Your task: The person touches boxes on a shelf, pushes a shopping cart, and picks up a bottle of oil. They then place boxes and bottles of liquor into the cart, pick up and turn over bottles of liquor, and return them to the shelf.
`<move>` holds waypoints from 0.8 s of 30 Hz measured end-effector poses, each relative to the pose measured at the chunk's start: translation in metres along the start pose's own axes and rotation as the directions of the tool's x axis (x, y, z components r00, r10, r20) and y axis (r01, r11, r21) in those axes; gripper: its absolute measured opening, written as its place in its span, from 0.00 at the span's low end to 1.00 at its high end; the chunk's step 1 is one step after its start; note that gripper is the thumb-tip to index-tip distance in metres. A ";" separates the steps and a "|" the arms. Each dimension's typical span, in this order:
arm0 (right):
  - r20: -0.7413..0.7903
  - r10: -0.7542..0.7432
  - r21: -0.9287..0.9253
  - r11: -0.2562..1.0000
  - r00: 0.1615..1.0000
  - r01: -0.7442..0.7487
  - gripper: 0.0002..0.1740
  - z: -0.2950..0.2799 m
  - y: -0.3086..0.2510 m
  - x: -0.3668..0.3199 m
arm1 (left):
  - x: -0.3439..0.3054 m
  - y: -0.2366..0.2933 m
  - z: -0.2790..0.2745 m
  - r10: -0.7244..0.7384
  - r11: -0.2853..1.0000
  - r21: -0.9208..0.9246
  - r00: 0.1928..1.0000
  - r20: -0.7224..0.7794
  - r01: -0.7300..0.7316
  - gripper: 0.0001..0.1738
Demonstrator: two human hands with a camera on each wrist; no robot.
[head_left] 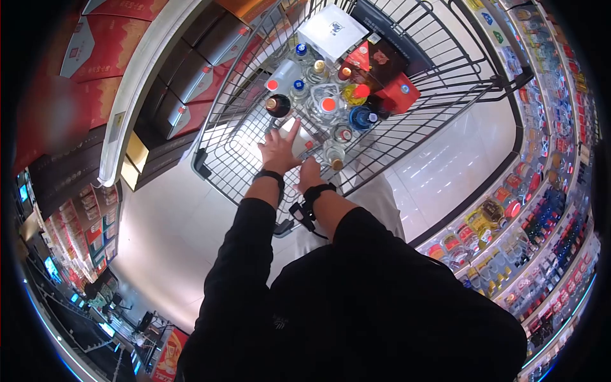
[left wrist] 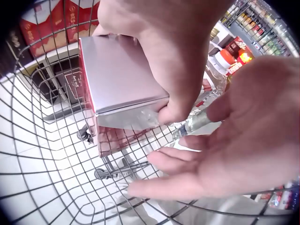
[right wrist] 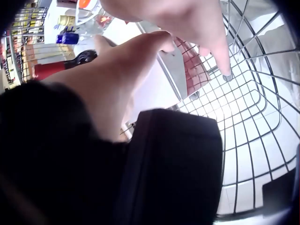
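My left hand (head_left: 279, 153) reaches down into the wire shopping cart (head_left: 219, 137). In the left wrist view it spans a silver-topped box (left wrist: 122, 70) with reddish sides, thumb at the near edge and fingers over the far edge. The box sits tilted above the wire mesh. Beside it is my right hand (left wrist: 248, 140), its fingers extended and nothing held in them. A clear bottle's neck (left wrist: 199, 120) shows between that hand's thumb and fingers. In the right wrist view, one right finger points down near the box's pinkish side (right wrist: 194, 70).
Several bottles crowd the cart ahead of my hands, among them a dark bottle (head_left: 278, 106) and a blue one (head_left: 361, 118). A white box (head_left: 332, 30) and a red box (head_left: 400, 94) lie beyond. Shelves with red boxes (head_left: 108, 48) stand left, bottle shelves (head_left: 490, 216) right.
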State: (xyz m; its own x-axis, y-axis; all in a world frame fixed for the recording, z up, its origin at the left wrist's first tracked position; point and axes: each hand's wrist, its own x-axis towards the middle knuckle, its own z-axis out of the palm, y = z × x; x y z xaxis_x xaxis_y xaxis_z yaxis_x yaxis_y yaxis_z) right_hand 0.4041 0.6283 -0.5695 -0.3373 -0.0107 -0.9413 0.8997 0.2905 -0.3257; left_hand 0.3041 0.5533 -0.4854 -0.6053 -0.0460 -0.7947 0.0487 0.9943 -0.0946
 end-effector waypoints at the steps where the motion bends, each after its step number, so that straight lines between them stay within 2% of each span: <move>1: -0.038 0.043 0.162 0.986 0.998 -0.036 0.42 0.004 -0.005 0.004 | -0.001 0.002 0.000 -0.036 0.999 -0.023 0.999 0.003 0.036 0.65; 2: -0.016 0.221 0.469 0.863 0.975 -0.188 0.42 0.004 -0.011 0.011 | -0.002 0.004 0.001 -0.051 0.998 -0.045 0.999 -0.016 0.051 0.63; 3: -0.013 0.223 0.476 0.859 0.975 -0.190 0.42 0.007 -0.012 0.021 | -0.004 0.005 0.000 -0.031 0.998 -0.048 0.999 -0.016 0.030 0.62; 4: 0.050 0.215 0.719 0.670 0.975 -0.184 0.31 0.011 -0.011 0.029 | -0.007 0.005 -0.001 -0.012 0.999 -0.052 1.000 -0.015 0.011 0.61; 5: 0.108 0.189 0.892 0.416 0.976 -0.179 0.24 0.015 -0.009 0.036 | -0.008 0.004 0.002 0.018 0.998 -0.052 0.999 -0.048 -0.021 0.60; 6: 0.155 0.144 0.978 0.119 0.977 -0.173 0.26 0.019 -0.005 0.044 | -0.010 0.003 0.000 0.037 0.997 -0.064 0.999 -0.025 -0.039 0.60; 7: 0.131 0.048 0.979 0.152 0.990 -0.137 0.27 0.017 -0.003 0.047 | -0.015 0.003 -0.005 0.036 0.996 -0.079 0.999 -0.014 -0.037 0.60; 8: 0.170 -0.116 0.985 -0.019 0.978 -0.174 0.29 0.013 -0.001 0.050 | -0.021 0.002 -0.010 0.035 0.995 -0.092 0.999 0.001 -0.035 0.60; 10: 0.117 -0.051 0.988 0.105 0.992 -0.111 0.30 0.015 0.014 0.061 | -0.030 -0.003 -0.013 0.071 0.986 -0.149 0.996 -0.049 -0.077 0.62; 11: 0.083 -0.045 0.986 0.147 0.996 -0.075 0.34 0.020 0.021 0.065 | -0.034 -0.005 -0.012 0.071 0.985 -0.152 0.995 -0.076 -0.082 0.62; 12: 0.085 -0.049 0.987 0.137 0.995 -0.078 0.34 0.022 0.020 0.061 | -0.038 -0.007 -0.013 0.071 0.984 -0.154 0.992 -0.106 -0.087 0.62; 14: 0.155 -0.094 0.988 0.029 0.983 -0.153 0.40 0.017 0.000 0.036 | -0.054 -0.011 -0.027 0.090 0.986 -0.134 0.991 -0.102 -0.103 0.62; 15: 0.234 0.022 0.972 0.028 0.972 -0.234 0.44 0.002 -0.028 0.007 | -0.063 -0.013 -0.036 0.108 0.985 -0.124 0.990 -0.092 -0.119 0.62; 16: 0.165 -0.110 0.984 0.078 0.980 -0.157 0.45 0.008 -0.018 0.014 | -0.072 -0.017 -0.042 0.107 0.987 -0.114 0.990 -0.094 -0.117 0.62; 19: 0.246 -0.394 0.943 -0.115 0.886 -0.313 0.44 0.010 -0.008 0.025 | -0.097 -0.028 -0.060 0.147 0.981 -0.117 0.987 -0.061 -0.153 0.61; 20: 0.212 -0.430 0.959 -0.083 0.878 -0.272 0.41 0.014 -0.003 0.030 | -0.106 -0.031 -0.067 0.145 0.982 -0.111 0.987 -0.069 -0.152 0.61; 22: 0.288 -0.282 0.957 0.049 0.915 -0.286 0.39 0.006 -0.018 0.006 | -0.122 -0.035 -0.082 0.155 0.982 -0.095 0.983 -0.101 -0.164 0.60; 23: 0.312 -0.172 0.943 0.177 0.934 -0.283 0.39 -0.002 -0.035 -0.018 | -0.130 -0.037 -0.089 0.160 0.982 -0.073 0.977 -0.138 -0.171 0.59; 24: 0.180 -0.100 0.918 0.373 0.979 -0.131 0.38 -0.019 -0.071 -0.072 | -0.136 -0.038 -0.099 0.153 0.984 -0.070 0.975 -0.163 -0.166 0.59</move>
State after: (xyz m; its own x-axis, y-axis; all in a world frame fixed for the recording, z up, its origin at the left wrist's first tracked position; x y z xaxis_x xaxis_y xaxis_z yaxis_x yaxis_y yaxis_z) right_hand 0.3599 0.6265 -0.4767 -0.3705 -0.2120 -0.9043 0.6344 -0.7689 -0.0797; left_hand 0.3061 0.5315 -0.3144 -0.7122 0.1232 -0.6911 0.0930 0.9924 0.0811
